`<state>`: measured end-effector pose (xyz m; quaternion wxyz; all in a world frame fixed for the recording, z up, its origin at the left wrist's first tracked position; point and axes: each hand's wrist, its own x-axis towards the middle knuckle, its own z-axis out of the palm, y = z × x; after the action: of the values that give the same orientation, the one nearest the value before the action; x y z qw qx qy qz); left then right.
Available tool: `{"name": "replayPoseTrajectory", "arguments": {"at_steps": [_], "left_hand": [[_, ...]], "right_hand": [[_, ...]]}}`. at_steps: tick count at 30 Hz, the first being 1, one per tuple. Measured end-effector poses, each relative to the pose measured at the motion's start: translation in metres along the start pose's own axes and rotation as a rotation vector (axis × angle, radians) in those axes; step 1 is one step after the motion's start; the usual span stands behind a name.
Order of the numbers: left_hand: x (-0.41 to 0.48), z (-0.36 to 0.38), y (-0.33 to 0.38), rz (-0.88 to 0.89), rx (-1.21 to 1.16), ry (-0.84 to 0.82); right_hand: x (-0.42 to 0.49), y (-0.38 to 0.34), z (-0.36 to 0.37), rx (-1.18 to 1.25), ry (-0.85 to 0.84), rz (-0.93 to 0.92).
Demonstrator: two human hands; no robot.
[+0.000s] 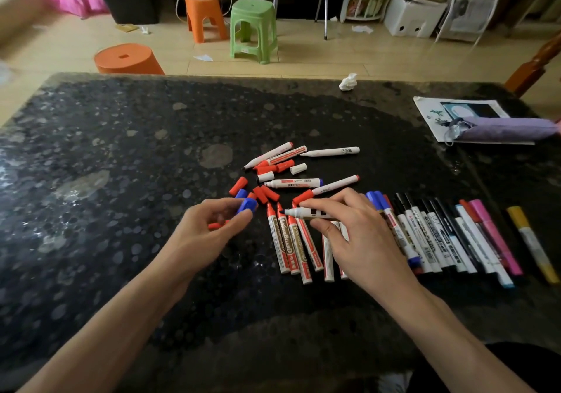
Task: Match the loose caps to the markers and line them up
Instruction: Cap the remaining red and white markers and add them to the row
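- Head view: my left hand point(209, 230) pinches a blue plastic cap point(246, 205) between thumb and curled fingertips, over the dark speckled stone table point(106, 180).
- My right hand point(355, 234) grips an uncapped white marker with a black tip point(305, 212). The tip points left at the cap but doesn't touch it.
- Loose red plastic caps point(267, 193) lie just beyond both hands.
- A lined-up row of capped markers point(449, 234) lies right of my right hand.

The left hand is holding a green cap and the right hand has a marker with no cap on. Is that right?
Not quite. The cap in the left hand is blue, not green, as the head view shows. The right hand does hold a marker with no cap on.
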<state>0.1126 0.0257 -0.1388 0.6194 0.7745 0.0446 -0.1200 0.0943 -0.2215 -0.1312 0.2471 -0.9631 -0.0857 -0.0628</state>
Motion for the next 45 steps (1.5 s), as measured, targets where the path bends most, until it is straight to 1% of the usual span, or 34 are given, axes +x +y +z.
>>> {"name": "replayPoseTrajectory", "arguments": {"at_steps": [5,7,12,18,22,27,31,36,45], "left_hand": [[0.000,-0.001,0.003,-0.058,-0.229,-0.004],[0.001,0.001,0.003,-0.078,-0.231,-0.036],[-0.003,0.003,0.006,-0.077,-0.128,-0.143],[-0.004,0.001,0.005,-0.029,-0.015,-0.176],[-0.003,0.001,0.004,0.031,0.044,-0.187],[-0.004,0.003,0.003,0.148,0.226,-0.224],[-0.007,0.004,0.003,0.204,0.396,-0.214],[-0.009,0.006,0.003,0.300,0.392,-0.148],[-0.010,0.007,-0.003,0.320,0.373,-0.121]], "right_hand": [[-0.001,-0.001,0.001,-0.012,-0.013,0.005],[-0.001,-0.001,0.000,0.008,-0.008,0.005],[-0.001,-0.003,0.001,0.033,-0.005,-0.021],[-0.001,-0.003,0.002,0.063,0.005,-0.062],[-0.003,-0.007,0.004,0.019,-0.021,-0.100],[-0.007,-0.010,0.008,0.023,-0.024,-0.153],[-0.007,-0.010,0.009,0.017,-0.048,-0.168],[-0.008,-0.012,0.007,0.024,-0.014,-0.193],[-0.012,-0.020,0.012,0.002,0.033,-0.227]]}}
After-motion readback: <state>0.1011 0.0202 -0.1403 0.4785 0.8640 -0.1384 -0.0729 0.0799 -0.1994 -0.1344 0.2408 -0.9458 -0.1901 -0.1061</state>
